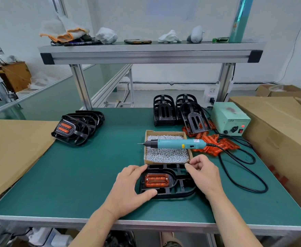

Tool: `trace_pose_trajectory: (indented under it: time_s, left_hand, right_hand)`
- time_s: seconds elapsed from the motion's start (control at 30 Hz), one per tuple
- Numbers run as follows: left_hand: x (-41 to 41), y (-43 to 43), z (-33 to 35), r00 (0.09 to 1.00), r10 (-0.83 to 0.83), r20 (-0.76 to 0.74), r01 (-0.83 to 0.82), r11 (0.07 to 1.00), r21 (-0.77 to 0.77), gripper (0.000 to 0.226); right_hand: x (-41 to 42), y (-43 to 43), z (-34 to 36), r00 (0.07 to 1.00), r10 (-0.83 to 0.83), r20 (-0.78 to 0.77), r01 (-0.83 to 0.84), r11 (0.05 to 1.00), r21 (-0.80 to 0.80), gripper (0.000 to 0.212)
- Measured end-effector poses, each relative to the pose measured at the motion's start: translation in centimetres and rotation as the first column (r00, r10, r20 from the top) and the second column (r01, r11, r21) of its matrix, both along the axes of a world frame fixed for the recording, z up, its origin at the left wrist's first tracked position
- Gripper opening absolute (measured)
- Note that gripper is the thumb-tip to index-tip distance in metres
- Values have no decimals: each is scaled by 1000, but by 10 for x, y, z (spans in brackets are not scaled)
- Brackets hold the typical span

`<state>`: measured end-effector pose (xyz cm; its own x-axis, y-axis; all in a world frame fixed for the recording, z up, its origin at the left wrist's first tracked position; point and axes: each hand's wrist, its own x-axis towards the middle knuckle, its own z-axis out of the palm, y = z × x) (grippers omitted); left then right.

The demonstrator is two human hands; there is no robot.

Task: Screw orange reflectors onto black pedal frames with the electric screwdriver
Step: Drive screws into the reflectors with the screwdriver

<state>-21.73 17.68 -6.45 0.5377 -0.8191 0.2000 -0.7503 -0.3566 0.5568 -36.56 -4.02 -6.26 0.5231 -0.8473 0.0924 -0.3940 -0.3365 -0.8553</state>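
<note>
Together, left hand and right hand clasp the flat-lying pedal frame.

The tray is matt brown cardboard, heaped with shiny metal screws; across it lies the screwdriver, its body smooth teal plastic. Just nearer than the tray, the pedal frame is black plastic with a slight sheen; its reflector is glossy, ribbed orange plastic; under the tray the mat is matt green.
</note>
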Motion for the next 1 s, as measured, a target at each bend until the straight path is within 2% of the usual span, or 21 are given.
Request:
trace_pose_trajectory:
  time_s: [0.07, 0.13, 0.2, 0.23, 0.3, 0.33, 0.43, 0.57, 0.67, 0.77, 0.83, 0.93, 1.0]
  left_hand:
    - [-3, 1, 3, 1000, -5, -28, 5, 1000, -24, 80]
    - [-3, 2, 4, 993, 21, -117, -38, 989, -146, 63]
    - [-1, 3, 4, 962, 123, -244, -196, 932, -306, 32]
    - [2, 3, 4, 920, 159, -359, -291, 890, -352, 24]
    - [6, 2, 4, 796, 166, -582, -428, 835, -347, 41]
    - [8, 2, 6, 753, 153, -641, -448, 832, -328, 47]
    - [13, -1, 7, 708, 22, -706, -369, 864, -343, 54]
    - [9, -16, 18, 630, -193, -753, -233, 877, -420, 65]
    - [6, -29, 29, 552, -269, -790, -209, 872, -443, 58]
    - [3, -36, 36, 440, -330, -835, -286, 830, -479, 32]
    - [0, -40, 38, 470, -321, -822, -323, 804, -498, 17]
    - [3, -41, 37, 575, -217, -789, -387, 777, -496, 13]
    - [14, -36, 36, 578, -129, -806, -498, 726, -474, 13]
  right_hand:
    - [-2, -3, 1, 999, 12, 35, -13, 999, 34, 15]
    - [-2, -3, -1, 998, 24, 52, -26, 999, 44, 12]
    - [0, -3, -3, 997, 39, 60, -41, 999, 33, 11]
    - [0, -3, -4, 996, 45, 72, -48, 998, 31, 13]
    - [1, -3, -3, 987, 50, 151, -63, 994, 85, 17]
    - [1, -3, -3, 976, 42, 213, -73, 987, 143, 19]
    - [-2, -3, 1, 941, 21, 337, -127, 947, 296, 21]
    - [-4, -1, 6, 936, 98, 337, -214, 921, 326, 18]
    - [-5, -1, 5, 940, 178, 290, -267, 915, 304, 18]
    - [-7, -3, 4, 939, 252, 234, -311, 913, 265, 15]
    - [-6, -4, 5, 938, 279, 207, -327, 910, 253, 12]
    - [-3, -3, 5, 943, 285, 173, -318, 924, 212, 19]
    - [-2, -3, 4, 948, 261, 183, -297, 931, 212, 25]
